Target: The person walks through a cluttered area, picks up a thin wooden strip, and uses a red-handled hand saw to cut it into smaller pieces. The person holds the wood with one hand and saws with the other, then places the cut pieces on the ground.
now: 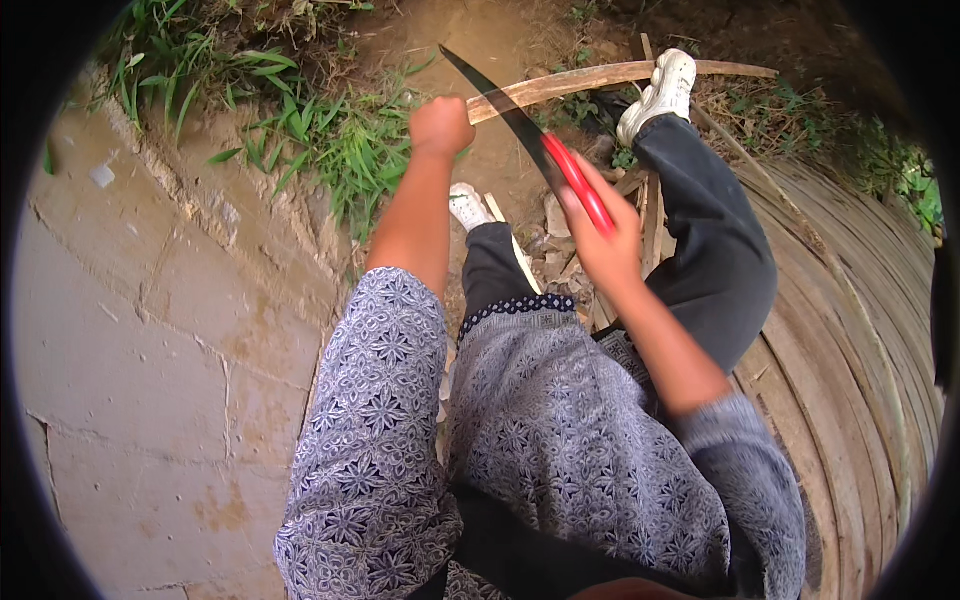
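My right hand (608, 245) is wrapped round the red handle of a pruning saw (577, 180). Its dark curved blade points up and to the left, crossing over a long wooden plank (585, 80) near the plank's left end; whether the teeth touch the wood I cannot tell. In a fist at that left end is my left hand (441, 127), gripping the plank. Toward the other end, my right foot in a white shoe (670, 85) rests on the wood.
Grey concrete slabs (150, 400) cover the left side, with green grass (340, 145) along their edge. On the right lie long wooden boards (830, 350) side by side. Stones and wood scraps (555, 215) are scattered between my legs. My left shoe (467, 206) stands on bare soil.
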A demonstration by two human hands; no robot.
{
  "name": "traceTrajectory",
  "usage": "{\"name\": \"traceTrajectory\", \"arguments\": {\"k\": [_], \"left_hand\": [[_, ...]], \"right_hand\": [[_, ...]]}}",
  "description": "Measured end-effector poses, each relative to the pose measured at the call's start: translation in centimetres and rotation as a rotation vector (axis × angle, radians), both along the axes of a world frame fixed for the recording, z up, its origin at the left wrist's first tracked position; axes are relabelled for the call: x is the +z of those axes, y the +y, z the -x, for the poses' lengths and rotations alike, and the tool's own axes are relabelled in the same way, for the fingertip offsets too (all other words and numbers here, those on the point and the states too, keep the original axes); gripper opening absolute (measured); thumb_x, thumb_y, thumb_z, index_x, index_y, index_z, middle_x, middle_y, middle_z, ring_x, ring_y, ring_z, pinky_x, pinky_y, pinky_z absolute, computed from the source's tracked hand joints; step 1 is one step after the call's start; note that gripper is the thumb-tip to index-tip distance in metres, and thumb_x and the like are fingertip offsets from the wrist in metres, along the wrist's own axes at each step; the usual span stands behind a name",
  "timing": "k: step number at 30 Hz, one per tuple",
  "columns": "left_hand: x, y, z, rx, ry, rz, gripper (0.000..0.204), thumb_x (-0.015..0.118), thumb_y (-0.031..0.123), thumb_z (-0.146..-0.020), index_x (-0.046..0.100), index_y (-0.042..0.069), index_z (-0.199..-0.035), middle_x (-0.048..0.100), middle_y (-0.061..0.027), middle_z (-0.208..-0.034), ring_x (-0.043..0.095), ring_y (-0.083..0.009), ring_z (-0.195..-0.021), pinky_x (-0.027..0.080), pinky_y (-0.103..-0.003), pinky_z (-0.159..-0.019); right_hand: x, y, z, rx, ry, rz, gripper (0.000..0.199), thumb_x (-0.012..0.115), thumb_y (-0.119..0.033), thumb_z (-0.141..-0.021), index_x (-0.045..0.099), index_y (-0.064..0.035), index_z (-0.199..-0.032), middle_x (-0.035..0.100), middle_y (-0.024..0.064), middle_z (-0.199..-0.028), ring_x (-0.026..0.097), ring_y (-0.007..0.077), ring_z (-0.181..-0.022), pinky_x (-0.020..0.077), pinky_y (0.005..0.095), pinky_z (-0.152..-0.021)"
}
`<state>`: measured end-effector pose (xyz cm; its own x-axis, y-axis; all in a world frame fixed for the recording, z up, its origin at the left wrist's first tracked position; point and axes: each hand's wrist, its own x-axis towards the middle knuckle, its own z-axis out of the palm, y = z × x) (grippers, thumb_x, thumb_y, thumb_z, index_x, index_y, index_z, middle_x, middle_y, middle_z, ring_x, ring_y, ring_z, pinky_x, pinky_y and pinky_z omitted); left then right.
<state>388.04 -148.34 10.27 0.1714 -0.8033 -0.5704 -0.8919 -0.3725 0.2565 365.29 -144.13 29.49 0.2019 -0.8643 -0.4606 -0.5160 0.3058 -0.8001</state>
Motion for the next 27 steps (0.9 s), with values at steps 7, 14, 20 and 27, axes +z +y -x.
{"name": "traceTrajectory", "arguments": {"k": [7, 14, 20, 27], "left_hand": [[0.1, 0.3, 1.9, -0.009, 0.048, -0.027, 0.03, 0.074, 0.025, -0.078, 0.073, 0.008, -0.103, 0.073, -0.018, -0.104, 0.072, -0.0348, -0.097, 0.059, -0.044, -0.083], [-0.9, -1.4, 0.5, -0.086, 0.053, -0.058, 0.031, 0.074, 0.024, -0.078, 0.073, 0.008, -0.104, 0.073, -0.0182, -0.105, 0.072, -0.0348, -0.098, 0.059, -0.044, -0.083], [-0.7, -1.7, -0.6, -0.056, 0.053, -0.078, 0.033, 0.072, 0.024, -0.078, 0.073, 0.007, -0.106, 0.073, -0.0193, -0.107, 0.071, -0.0357, -0.1, 0.059, -0.044, -0.085], [-0.5, -2.0, -0.9, -0.051, 0.055, -0.094, 0.035, 0.072, 0.025, -0.078, 0.074, 0.005, -0.107, 0.072, -0.0209, -0.111, 0.07, -0.0363, -0.102, 0.058, -0.045, -0.088]], "right_hand": [[-9.5, -6.4, -5.6, -0.028, 0.045, 0.182, 0.042, 0.072, -0.021, -0.087, 0.067, -0.0002, -0.124, 0.073, 0.0232, -0.108, 0.073, 0.0229, -0.097, 0.0537, 0.0316, -0.085], [-2.3, 1.3, 0.3, -0.061, 0.006, -0.005, 0.049, 0.068, -0.013, -0.094, 0.056, -0.0034, -0.141, 0.071, 0.0142, -0.118, 0.064, 0.0123, -0.101, 0.0498, 0.0279, -0.089], [6.4, 3.1, 4.2, 0.007, 0.04, 0.056, 0.046, 0.065, -0.01, -0.096, 0.056, -0.0021, -0.14, 0.07, 0.0111, -0.118, 0.063, 0.0107, -0.104, 0.0478, 0.0257, -0.092], [-2.4, -1.9, -1.3, 0.038, -0.028, 0.087, 0.048, 0.068, -0.011, -0.093, 0.058, -0.0044, -0.139, 0.073, 0.0124, -0.107, 0.06, 0.0065, -0.083, 0.0503, 0.0253, -0.073]]}}
